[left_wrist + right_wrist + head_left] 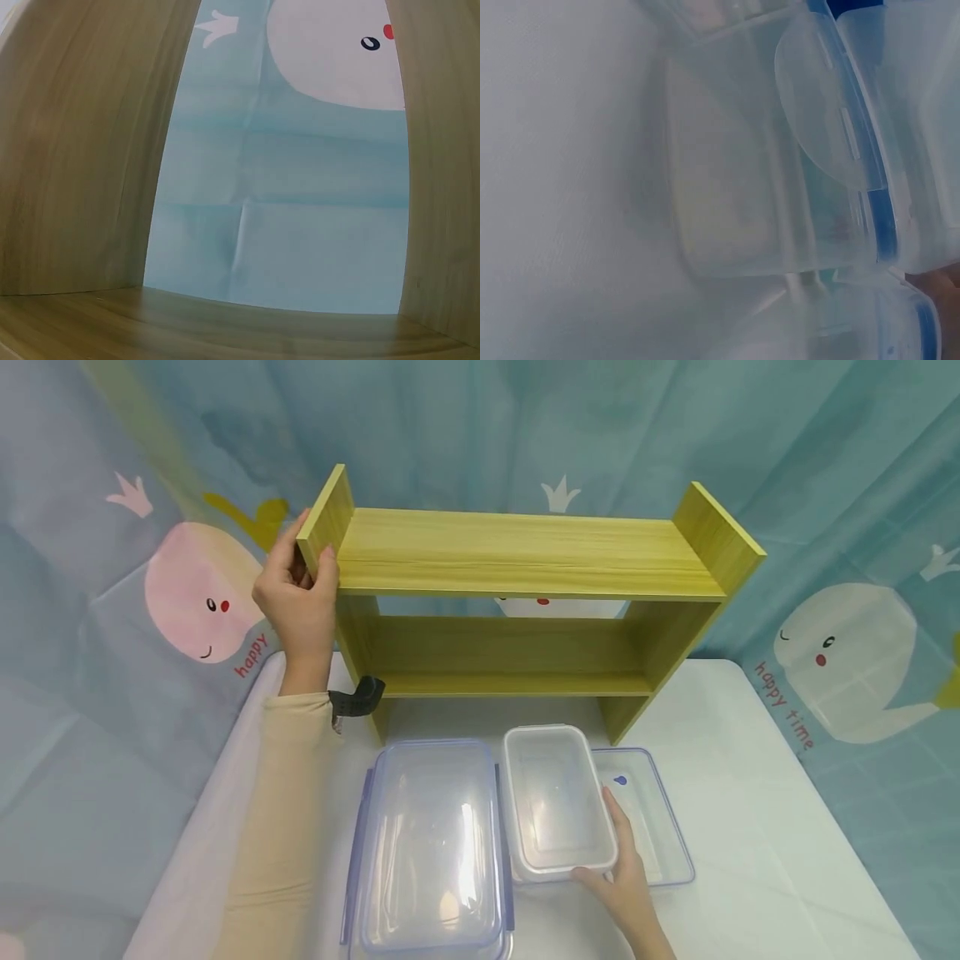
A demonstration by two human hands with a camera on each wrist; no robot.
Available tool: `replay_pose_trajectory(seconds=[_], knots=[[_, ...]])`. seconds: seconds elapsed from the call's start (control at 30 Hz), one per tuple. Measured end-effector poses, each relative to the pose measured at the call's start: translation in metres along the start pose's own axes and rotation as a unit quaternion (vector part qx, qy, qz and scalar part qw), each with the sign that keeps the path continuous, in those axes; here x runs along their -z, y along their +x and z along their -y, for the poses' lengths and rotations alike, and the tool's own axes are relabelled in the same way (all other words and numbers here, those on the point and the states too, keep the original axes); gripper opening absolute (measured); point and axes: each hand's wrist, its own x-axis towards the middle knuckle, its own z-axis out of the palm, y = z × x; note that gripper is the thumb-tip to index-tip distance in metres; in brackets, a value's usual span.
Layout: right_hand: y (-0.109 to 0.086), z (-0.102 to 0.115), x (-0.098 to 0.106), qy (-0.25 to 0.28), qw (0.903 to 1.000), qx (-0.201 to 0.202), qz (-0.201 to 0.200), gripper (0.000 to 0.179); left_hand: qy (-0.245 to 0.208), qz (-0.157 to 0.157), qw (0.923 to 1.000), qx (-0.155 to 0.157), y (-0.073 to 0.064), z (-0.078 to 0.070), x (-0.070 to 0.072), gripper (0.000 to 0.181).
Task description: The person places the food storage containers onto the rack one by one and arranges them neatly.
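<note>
- The left hand (pixel 300 597) is curled round the upper left side panel of a wooden shelf (pixel 510 556), thumb on the inner face and fingers on the outer one.
- The shelf stands at the far part of a white table (pixel 765 835). Its long axis runs left to right, its front faces the person, and its two end panels rise above the top board.
- The right hand (pixel 618 881) is partly closed on the near right corner of a small box (pixel 558 802) — thumb at the near edge, fingers along the right side.
- The small box is in front of the shelf, right of centre. Its long axis points away from the person, the far end leaning a little left, its white-rimmed face upward.
- A blue-rimmed box (pixel 656 827) lies partly beneath the small box in the head view, its long side also running away from the person; I cannot tell whether the two touch.
- A large box (pixel 431 847) with blue side clips is just left of the small one, its long axis pointing from the person toward the shelf.
- Round the left wrist is a dark strap (pixel 356 697), at the end of a beige sleeve (pixel 273 827).
- Behind everything hangs a blue curtain (pixel 465 435) — printed with pale cartoon figures and crowns.
</note>
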Motion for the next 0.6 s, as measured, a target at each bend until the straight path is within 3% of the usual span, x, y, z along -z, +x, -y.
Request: replay_pose_trajectory(seconds=[0.13,0.3,0.47,0.6], knots=[[-0.001,-0.001,0.002,0.018,0.9994,-0.026,0.015,0.115,0.003,0.003,1.0,0.003,-0.004,-0.006,0.0,0.032],[-0.002,-0.001,0.0,0.02,0.9979,-0.061,0.014,0.128,0.011,0.002,0.9999,-0.009,-0.002,0.009,0.003,0.024],[0.001,-0.003,-0.002,-0.022,0.9993,-0.03,-0.008,0.12,0.024,0.007,0.998,-0.059,0.001,0.02,0.006,0.016],[0.004,-0.003,-0.003,-0.054,0.9982,-0.017,-0.02,0.118,0.032,0.01,0.9975,-0.062,0.002,0.022,0.007,0.016]])
